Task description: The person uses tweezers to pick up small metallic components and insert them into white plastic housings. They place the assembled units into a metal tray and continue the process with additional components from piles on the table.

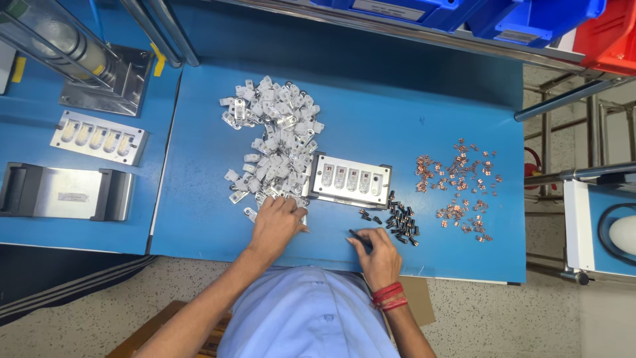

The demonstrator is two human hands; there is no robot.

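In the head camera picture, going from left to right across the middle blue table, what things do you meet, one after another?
Pile of small grey metal parts → left hand → metal fixture block with slots → right hand, holding a thin dark tool → heap of small black parts → scattered copper-coloured pieces.

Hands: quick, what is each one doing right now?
Left hand: fingers spread open on the edge of the pile of grey metal parts, holding nothing visible.
Right hand: closed on a thin dark tool near the small black pieces.
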